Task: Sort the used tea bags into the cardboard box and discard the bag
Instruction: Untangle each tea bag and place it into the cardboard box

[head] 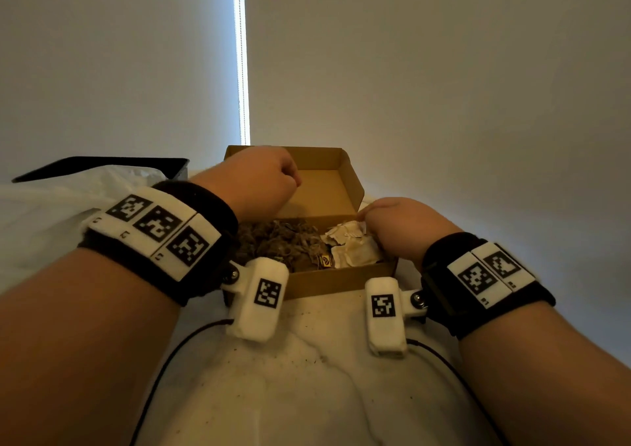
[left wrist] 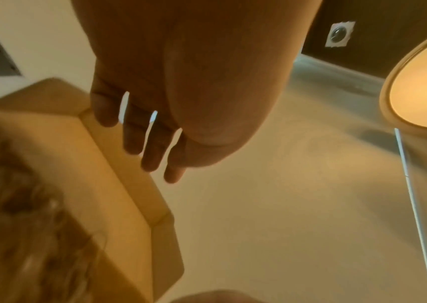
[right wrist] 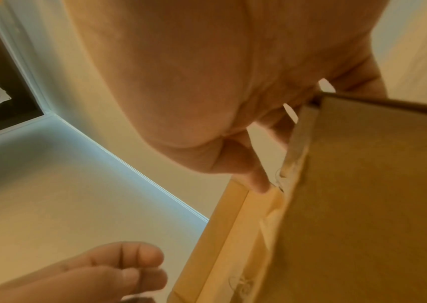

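An open cardboard box [head: 341,278] stands in front of me, its lid tipped up at the back. Loose brown tea [head: 283,240] fills its left part, and torn pale tea bag papers [head: 348,244] lie in its right part. My left hand [head: 259,179] hovers over the back left of the box. In the left wrist view its fingers [left wrist: 150,155] hang loosely beside the box wall [left wrist: 119,184] and hold nothing. My right hand [head: 396,227] is at the box's right wall. Its fingertips [right wrist: 259,182] pinch that cardboard wall [right wrist: 362,205].
A black tray-like thing [head: 102,167] lies at the back left, with crumpled white plastic [head: 51,213] in front of it. The white surface [head: 300,360] in front of the box is speckled with tea crumbs. A plain wall rises right behind the box.
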Motion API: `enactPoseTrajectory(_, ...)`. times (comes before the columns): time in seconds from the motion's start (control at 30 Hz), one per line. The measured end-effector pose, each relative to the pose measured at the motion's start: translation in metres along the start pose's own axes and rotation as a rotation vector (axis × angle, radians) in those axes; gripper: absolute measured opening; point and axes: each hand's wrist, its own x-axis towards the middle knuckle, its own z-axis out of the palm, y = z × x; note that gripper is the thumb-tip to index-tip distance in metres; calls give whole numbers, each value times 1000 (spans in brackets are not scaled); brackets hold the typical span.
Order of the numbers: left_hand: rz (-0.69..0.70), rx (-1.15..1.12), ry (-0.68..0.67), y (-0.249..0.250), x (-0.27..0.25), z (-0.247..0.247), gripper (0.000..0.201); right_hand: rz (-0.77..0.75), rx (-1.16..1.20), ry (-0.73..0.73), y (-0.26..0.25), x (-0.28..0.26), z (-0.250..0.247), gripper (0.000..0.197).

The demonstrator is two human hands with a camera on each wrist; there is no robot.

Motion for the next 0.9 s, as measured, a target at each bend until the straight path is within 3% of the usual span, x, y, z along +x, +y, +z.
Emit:
enactPoseTrajectory(0.07, -25, 173, -149, -3, -9, -14, 20, -48, 99, 67, -1, -2, -3, 27)
enactPoseTrajectory(0.1, -53, 282, -273, -5, -14, -17, 29, -68, 148, 111, -6, -9, -3, 25)
enactPoseTrajectory(0.17, -113, 450, -494, -6, -23, -16, 52, -136, 214, 40, -12, -15, 1, 23)
enactPoseTrajectory(0.23, -110, 524, -596, -5, -27, -5, 63, -196, 216, -82, -20, -21, 6, 24)
enactPoseTrajectory(0.4, -106, 565, -593, -3, -22, 26, 74, -213, -82, -252, -29, -23, 14, 29)
enactPoseTrajectory(0.6, -78, 580, -639, -3, -19, 26, 69, -202, -175, -304, -32, -19, 17, 28)
enactPoseTrajectory(0.7, -83, 321, -512, -3, -25, 8, 55, -191, -93, -266, -30, -20, 17, 25)
enactPoseTrajectory(0.9, -152, 198, 0, -30, -57, -65, 33, -218, 222, -4, -31, -24, 15, 15)
